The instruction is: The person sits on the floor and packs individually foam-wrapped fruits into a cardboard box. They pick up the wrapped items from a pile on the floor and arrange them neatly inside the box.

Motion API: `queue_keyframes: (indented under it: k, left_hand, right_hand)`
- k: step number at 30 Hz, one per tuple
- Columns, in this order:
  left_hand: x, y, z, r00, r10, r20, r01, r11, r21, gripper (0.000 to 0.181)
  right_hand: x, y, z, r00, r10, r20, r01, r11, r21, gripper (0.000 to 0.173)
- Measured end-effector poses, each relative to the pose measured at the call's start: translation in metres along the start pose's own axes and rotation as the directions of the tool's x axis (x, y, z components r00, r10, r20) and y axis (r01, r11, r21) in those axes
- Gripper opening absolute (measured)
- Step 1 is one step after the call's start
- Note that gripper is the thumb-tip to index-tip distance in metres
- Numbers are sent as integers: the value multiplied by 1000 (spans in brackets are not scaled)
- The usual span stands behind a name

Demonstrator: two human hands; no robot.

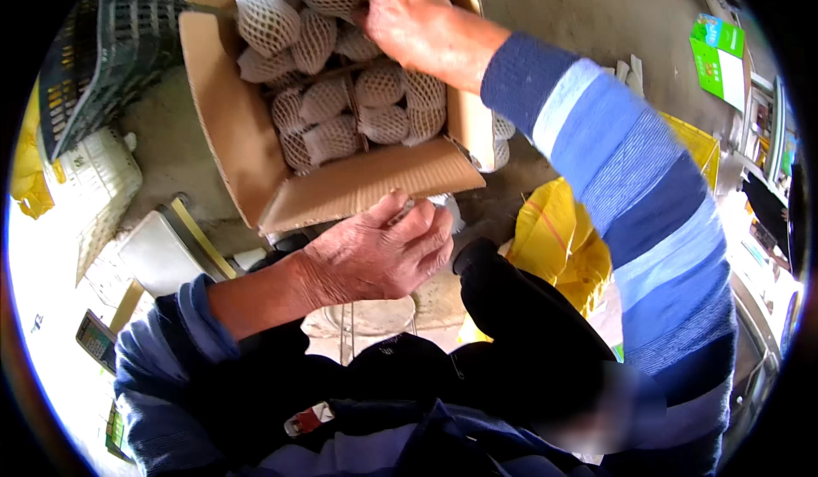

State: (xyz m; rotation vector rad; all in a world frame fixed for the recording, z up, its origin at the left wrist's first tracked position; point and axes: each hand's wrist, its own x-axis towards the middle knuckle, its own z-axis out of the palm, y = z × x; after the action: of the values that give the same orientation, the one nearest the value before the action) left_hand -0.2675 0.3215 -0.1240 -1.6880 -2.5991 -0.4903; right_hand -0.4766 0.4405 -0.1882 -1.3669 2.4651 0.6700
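An uncovered cardboard box (223, 113) stands before me, its flaps spread. Inside lie several rounded items in white foam netting (326, 62), with a cardboard divider between some of them; what the nets hold is hidden. My right hand (415, 23) reaches over the box's far right part, its fingers at the netted items; whether it grips one cannot be told. My left hand (383, 247) is at the near flap (377, 186), fingers curled, with something small and pale between thumb and forefinger.
Dark plastic crates (134, 36) stand at the upper left, above a white basket (102, 183). On the right are a yellow woven sack (556, 234), a yellow crate (696, 145) and a green-and-white carton (719, 62). A round stool (370, 316) is below my left hand.
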Motion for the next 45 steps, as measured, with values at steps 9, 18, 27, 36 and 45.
queue_keyframes:
  k: [9,18,27,36,45]
  left_hand:
    - [-23,26,62,949,30,315,38,977,-208,44]
    - [-78,-15,129,670,-139,730,372,913,-169,43]
    - [-62,-17,89,639,-71,766,531,762,-372,40]
    - [-35,-34,-35,953,-271,136,276,592,-757,28]
    - [-29,-163,-9,772,-634,46,560,712,424,55]
  right_hand:
    - [0,49,28,787,-338,-517,519,815,258,15]
    - [-6,36,20,720,-275,-637,572,755,321,16]
    - [-10,36,12,900,-80,-429,353,711,608,16]
    - [-68,47,-58,990,-12,-137,133,337,932,46]
    - [-217,86,25,950,12,313,-299,-261,918,74]
